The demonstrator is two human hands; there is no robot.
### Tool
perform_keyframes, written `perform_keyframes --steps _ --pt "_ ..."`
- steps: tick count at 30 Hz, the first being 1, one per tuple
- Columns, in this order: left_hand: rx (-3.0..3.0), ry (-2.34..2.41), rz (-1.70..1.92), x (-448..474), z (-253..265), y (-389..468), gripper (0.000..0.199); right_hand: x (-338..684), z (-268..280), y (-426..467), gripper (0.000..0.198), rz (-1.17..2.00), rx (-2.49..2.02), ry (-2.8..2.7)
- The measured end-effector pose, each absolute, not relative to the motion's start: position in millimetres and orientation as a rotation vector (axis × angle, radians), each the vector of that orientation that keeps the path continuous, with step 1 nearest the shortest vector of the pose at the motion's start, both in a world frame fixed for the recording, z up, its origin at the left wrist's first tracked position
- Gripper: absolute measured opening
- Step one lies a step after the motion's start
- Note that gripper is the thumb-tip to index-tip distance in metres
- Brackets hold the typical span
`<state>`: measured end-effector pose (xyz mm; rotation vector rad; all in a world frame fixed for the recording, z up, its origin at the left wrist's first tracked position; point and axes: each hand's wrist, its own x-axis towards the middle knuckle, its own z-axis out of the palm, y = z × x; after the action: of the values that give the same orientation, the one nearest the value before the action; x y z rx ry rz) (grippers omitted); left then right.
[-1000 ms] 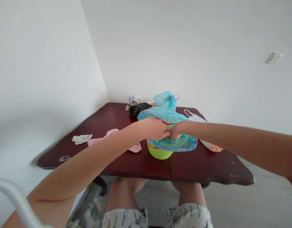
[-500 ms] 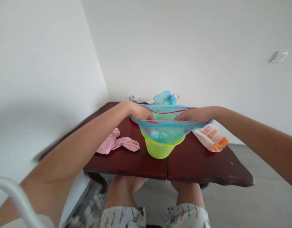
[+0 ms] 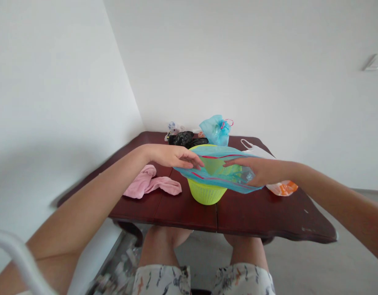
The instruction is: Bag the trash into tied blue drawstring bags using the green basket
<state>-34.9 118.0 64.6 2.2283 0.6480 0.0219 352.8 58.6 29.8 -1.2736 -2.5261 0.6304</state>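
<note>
A thin blue drawstring bag with a pink-red cord lies loosely over a yellow-green plastic basket, its mouth spread wide. At the left side of the mouth is my left hand, fingers loosely bent and apart over the rim. My right hand reaches into the right side, the fingers stretched inward and the thumb apart, with the bag's edge draped around it. Neither hand visibly grips the bag. Part of the basket's inside shows between them.
A dark red wooden table bears a pink cloth on the left. Behind the basket are a black plastic bag and a tied blue bag. A white-and-orange plastic bag lies right. White walls stand behind and left.
The bag's mouth has sunk lower and shifted right over the basket, baring more of the basket's rim. My hands have come up partly out of the bag, fingers now visible.
</note>
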Motion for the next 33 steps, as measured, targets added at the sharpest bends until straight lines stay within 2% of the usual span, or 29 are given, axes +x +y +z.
perform_keyframes --steps 2,6,11,17,19,22,23,28,33 --pt "2.337 0.716 0.066 -43 55 105 0.028 354 17 49 0.102 0.592 -1.234 -2.632" --pt "2.553 0.7 0.203 -55 36 83 0.023 353 1 39 0.1 0.611 -1.208 -2.634" --pt "2.557 0.786 0.527 -69 17 87 0.039 363 -9 56 0.099 0.604 -1.115 -2.531" --pt "2.635 1.019 0.653 -63 1 122 0.055 375 -12 89 0.105 0.782 -1.254 -2.416" --pt "2.657 1.085 0.673 -53 -1 137 0.05 373 -7 98 0.099 0.905 -1.239 -2.316" --pt "2.671 1.214 0.65 -38 -2 158 0.026 364 -3 109 0.083 1.032 -1.267 -2.105" --pt "2.674 1.251 0.63 -34 -2 164 0.024 360 -4 113 0.076 1.02 -1.314 -2.052" --pt "2.67 1.311 0.55 -21 -3 187 0.036 338 -15 128 0.041 0.763 -1.548 -1.979" --pt "2.655 1.277 0.45 -17 -7 195 0.063 326 -21 146 0.034 0.537 -1.772 -1.92"
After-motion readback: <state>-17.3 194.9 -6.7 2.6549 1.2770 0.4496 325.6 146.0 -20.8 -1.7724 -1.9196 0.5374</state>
